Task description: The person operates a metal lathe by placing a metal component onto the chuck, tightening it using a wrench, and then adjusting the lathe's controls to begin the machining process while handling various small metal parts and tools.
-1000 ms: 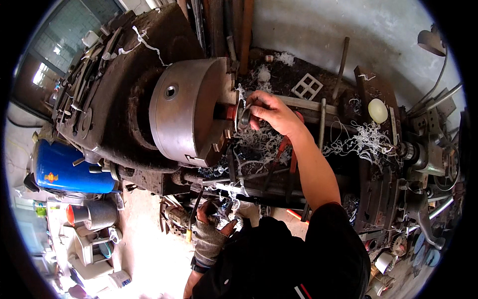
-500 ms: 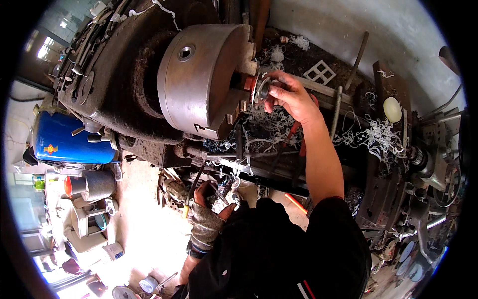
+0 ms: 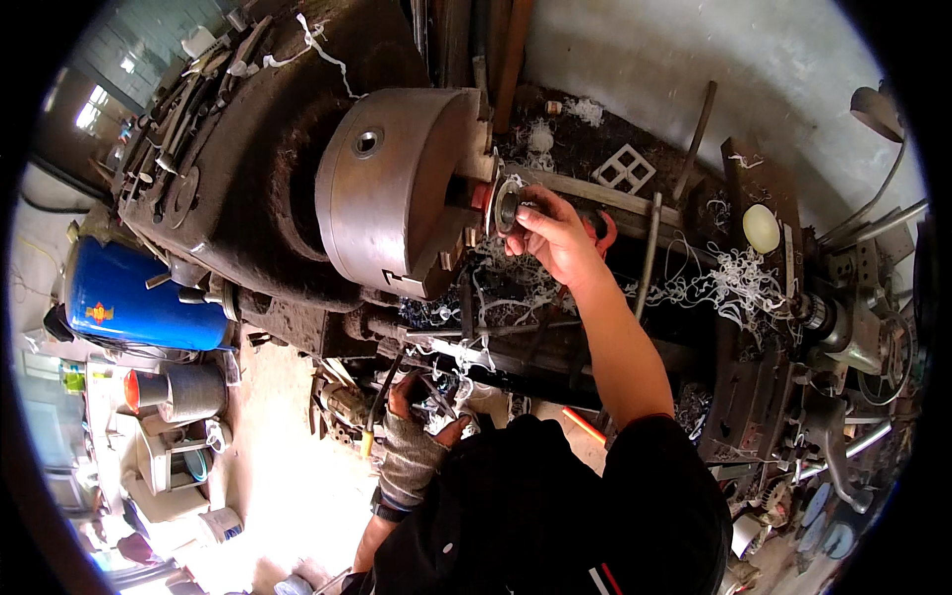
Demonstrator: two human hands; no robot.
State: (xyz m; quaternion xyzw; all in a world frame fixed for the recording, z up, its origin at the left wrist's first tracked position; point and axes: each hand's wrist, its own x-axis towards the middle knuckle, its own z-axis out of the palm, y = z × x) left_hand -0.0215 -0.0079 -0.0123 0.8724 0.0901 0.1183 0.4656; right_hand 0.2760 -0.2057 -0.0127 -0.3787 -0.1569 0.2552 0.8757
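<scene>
A large steel lathe chuck (image 3: 382, 193) faces right, with a reddish part (image 3: 478, 196) between its jaws. My right hand (image 3: 543, 226), bare, pinches a round metal disc (image 3: 508, 206) against that part, thumb in front. Below, near the lower middle, my left hand (image 3: 421, 416) wears a grey fingerless knit glove; its fingers curl round something dark and metallic that I cannot make out, beside a yellow-handled bar (image 3: 367, 436). Tangled white shavings (image 3: 744, 283) lie over the lathe bed, and a red tool (image 3: 602, 233) shows behind my right wrist.
Loose tools (image 3: 174, 124) lie on the headstock. A blue tank (image 3: 149, 307) and a metal bucket (image 3: 193, 392) stand at left. A tailstock (image 3: 853, 332) is at right, with a pale oval object (image 3: 762, 228) near it. A wall (image 3: 694, 50) rises behind.
The view has shifted, so the chuck appears higher and further right than a second ago. My right hand stays on the disc at the jaws; my left hand remains low with curled fingers.
</scene>
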